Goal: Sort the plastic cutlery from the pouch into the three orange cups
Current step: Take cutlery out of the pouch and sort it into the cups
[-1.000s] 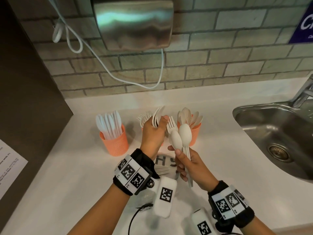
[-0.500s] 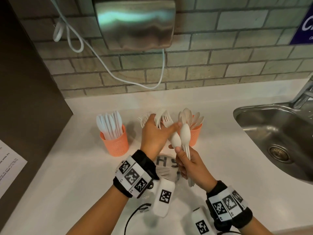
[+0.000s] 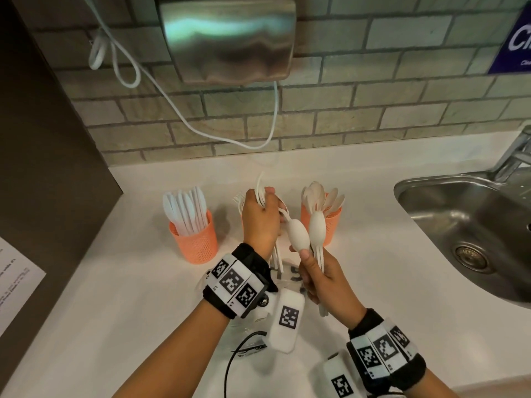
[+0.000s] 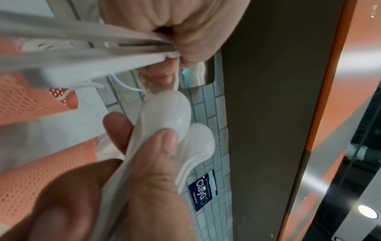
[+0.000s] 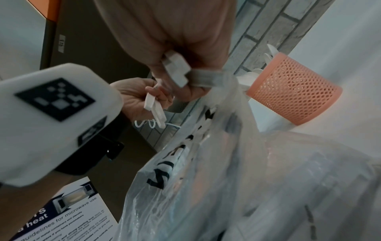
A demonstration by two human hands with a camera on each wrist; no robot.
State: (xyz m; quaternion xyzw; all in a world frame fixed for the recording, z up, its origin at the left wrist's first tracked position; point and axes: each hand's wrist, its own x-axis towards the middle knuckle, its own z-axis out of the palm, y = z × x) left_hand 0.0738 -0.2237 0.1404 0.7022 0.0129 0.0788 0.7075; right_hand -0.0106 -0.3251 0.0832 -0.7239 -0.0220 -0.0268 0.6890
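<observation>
My left hand (image 3: pixel 260 222) grips a bunch of white plastic forks (image 3: pixel 260 186), tines up, in front of the middle orange cup (image 3: pixel 242 218), which it mostly hides. Just to the right, my right hand (image 3: pixel 321 277) holds two white spoons (image 3: pixel 298 235) upright by their handles, thumb pressed below the bowls. My left fingertips reach a fork (image 3: pixel 284 211) beside those spoons. The left orange cup (image 3: pixel 196 239) holds knives. The right orange cup (image 3: pixel 333 225) holds spoons. The clear pouch (image 3: pixel 290 275) lies under my hands and fills the lower right wrist view, pouch (image 5: pixel 206 179).
A steel sink (image 3: pixel 471 225) with a tap is at the right. A hand dryer (image 3: pixel 227 38) with a white cable hangs on the brick wall behind the cups. A dark cabinet side (image 3: pixel 43 168) borders the counter at the left, with a printed sheet (image 3: pixel 14 285) below it.
My left hand, with its forks, has come right to the fork standing in my right hand's bunch and closed on it. My right hand has barely moved.
</observation>
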